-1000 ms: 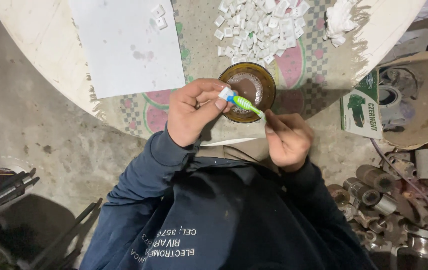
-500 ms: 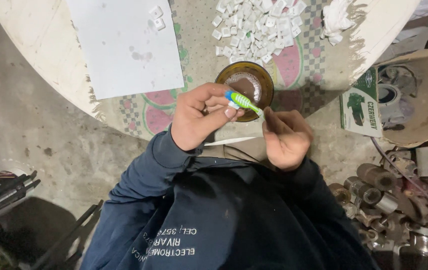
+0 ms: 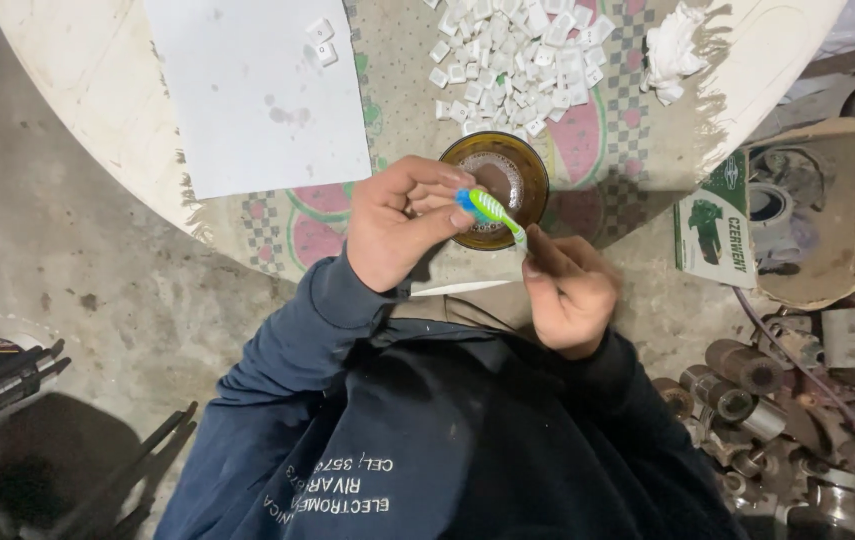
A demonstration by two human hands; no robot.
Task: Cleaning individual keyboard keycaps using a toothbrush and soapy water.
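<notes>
A round counter (image 3: pixel 97 80) with a pale top carries a patterned cloth (image 3: pixel 607 150) of checks and pink watermelon slices. It stands on a stained grey concrete floor (image 3: pixel 97 300). To the right of it lie an open cardboard box (image 3: pixel 817 220), a green-and-white carton (image 3: pixel 715 225) and a heap of rusty metal fittings (image 3: pixel 747 390); black tool handles (image 3: pixel 7 375) show at the lower left.

On the counter there is one white sheet (image 3: pixel 247 90) with two small white pieces (image 3: pixel 322 40) lying on it, one amber glass bowl (image 3: pixel 495 188) with foamy liquid, one crumpled white rag (image 3: pixel 672 50), and a loose pile of small white square pieces (image 3: pixel 512 65), too many to count.

The left hand (image 3: pixel 397 225) has its fingers pinched together over the near rim of the bowl; what they grasp is hidden, so I cannot tell what it is. The right hand (image 3: pixel 567 290) has its fingers clenched on the handle of one green toothbrush (image 3: pixel 492 210), whose head lies against the left fingertips, just above the bowl.

Half a second ago the brush head sat a little higher against the left fingers and both hands were slightly further from the bowl; a second ago a small white piece showed between the left fingers, and it is now covered.
</notes>
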